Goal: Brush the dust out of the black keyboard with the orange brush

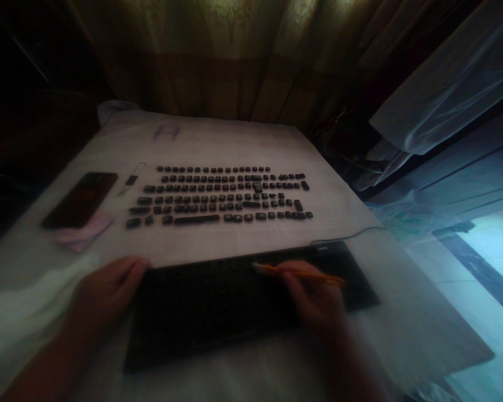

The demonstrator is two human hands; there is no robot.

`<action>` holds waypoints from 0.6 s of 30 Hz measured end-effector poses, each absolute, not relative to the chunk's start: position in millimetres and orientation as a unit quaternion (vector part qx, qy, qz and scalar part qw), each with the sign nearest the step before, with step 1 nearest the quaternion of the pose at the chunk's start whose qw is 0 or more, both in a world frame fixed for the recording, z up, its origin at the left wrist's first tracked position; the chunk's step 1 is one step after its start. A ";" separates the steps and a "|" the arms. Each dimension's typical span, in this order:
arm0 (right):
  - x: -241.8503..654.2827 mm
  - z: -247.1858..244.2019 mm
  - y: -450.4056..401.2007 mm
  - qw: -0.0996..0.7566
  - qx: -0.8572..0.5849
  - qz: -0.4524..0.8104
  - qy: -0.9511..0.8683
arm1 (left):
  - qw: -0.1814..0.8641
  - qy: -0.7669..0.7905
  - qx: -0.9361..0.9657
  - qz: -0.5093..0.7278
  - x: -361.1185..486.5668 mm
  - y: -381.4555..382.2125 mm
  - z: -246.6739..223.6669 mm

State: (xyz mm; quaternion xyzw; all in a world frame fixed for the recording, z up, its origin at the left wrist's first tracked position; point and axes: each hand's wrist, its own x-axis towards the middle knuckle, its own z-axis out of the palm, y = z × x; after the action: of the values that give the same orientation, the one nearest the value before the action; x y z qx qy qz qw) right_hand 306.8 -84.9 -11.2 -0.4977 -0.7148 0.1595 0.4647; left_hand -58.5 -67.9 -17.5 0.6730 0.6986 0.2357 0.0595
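Note:
A black keyboard base (218, 307), its keycaps off, lies at a slight slant in front of me. My left hand (113, 285) is closed at its upper left corner, thumb and fingers pinching the edge. In my right hand (312, 293) is a thin orange brush (314, 276), held like a pen. Its pale bristle tip points left and rests on or just over the upper part of the keyboard; contact is too dark to tell. Beyond the keyboard, loose black keycaps (201, 199) lie in several rows, set out in keyboard order.
At the left a dark phone (81, 200) lies partly over a pink cloth (86, 233). A small black-and-wire tool (131, 180) is beside it. White cloth (29, 301) is bunched near my left arm. The keyboard's cable (352, 233) runs off the right edge of the table (235, 145).

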 end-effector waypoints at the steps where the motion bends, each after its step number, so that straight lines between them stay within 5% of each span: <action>1: 306.6 -11.4 -84.8 0.461 -0.500 0.161 -0.716 | 0.061 0.699 0.673 0.234 -58.4 -68.0 -17.5; 18: 305.8 -11.3 -89.7 0.468 -0.519 0.180 -0.693 | 0.090 0.714 0.658 0.221 -57.5 -67.8 -14.6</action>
State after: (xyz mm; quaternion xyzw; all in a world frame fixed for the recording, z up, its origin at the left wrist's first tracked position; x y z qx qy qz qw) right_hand 305.8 -89.7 -11.3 -0.5189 -0.6927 0.1798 0.4676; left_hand -57.5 -67.8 -14.6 0.6580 0.7141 0.2214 0.0903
